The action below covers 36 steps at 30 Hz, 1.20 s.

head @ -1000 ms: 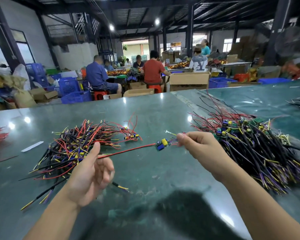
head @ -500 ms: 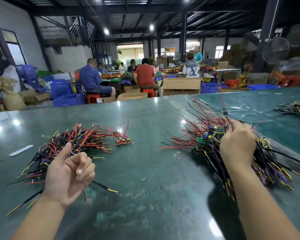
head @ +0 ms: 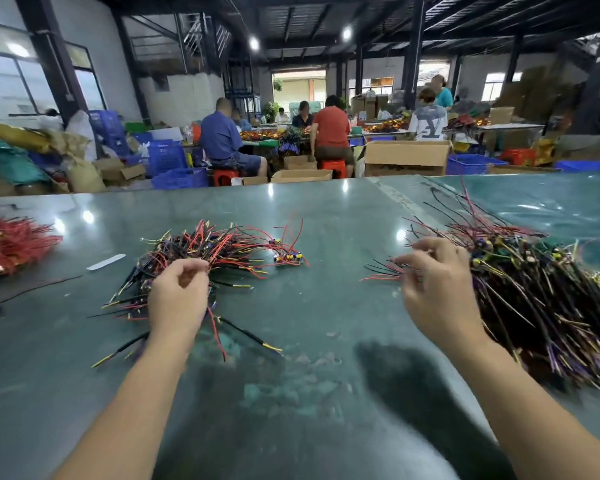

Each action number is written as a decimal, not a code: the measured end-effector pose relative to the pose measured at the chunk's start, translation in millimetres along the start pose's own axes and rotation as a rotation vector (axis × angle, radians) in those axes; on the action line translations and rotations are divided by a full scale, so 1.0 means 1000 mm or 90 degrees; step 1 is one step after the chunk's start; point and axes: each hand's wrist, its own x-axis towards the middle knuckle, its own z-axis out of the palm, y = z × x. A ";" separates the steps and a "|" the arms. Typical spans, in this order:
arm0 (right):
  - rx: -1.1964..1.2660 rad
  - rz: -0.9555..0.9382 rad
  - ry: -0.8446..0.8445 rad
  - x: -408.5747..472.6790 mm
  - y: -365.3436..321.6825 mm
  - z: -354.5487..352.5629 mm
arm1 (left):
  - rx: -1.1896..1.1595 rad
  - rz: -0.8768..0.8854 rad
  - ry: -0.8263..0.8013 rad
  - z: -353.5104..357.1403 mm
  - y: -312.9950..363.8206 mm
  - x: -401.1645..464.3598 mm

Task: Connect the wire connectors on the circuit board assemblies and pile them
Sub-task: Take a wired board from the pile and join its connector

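Nearest: 2 bare forearms reach forward over the green table [head: 326, 209].

Left hand [head: 179, 294] sits over the near edge of the left wire pile [head: 205, 258], fingers curled with the tips close together at the wires; a pinch on 1 strand looks likely, but blur prevents confirming it.

Right hand [head: 437, 289] hovers at the left fringe of the right wire pile [head: 541, 289], fingers loosely bent near the red lead ends; whether anything is gripped, cannot tell.

Both piles lie just ahead of the hands, 1 per side, well apart. Left pile's wires run roughly left-right; right pile's slant from far-left to near-right.

Judgement: each hand takes from its own pile, joining mid-table.

Farther left: red wire bundle [head: 11, 244], white strip [head: 105, 262].
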 end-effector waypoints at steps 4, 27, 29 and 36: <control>0.133 -0.047 -0.154 -0.023 -0.021 0.024 | 0.393 0.022 -0.133 -0.002 -0.010 0.003; 0.213 -0.073 -0.416 -0.042 -0.046 0.038 | 0.357 0.041 -0.303 0.011 -0.010 -0.022; 0.211 -0.067 -0.428 -0.042 -0.047 0.038 | 0.340 0.051 -0.263 0.012 -0.008 -0.022; 0.358 0.243 -0.278 -0.039 -0.046 0.044 | 0.016 -0.011 -0.179 0.027 0.000 -0.039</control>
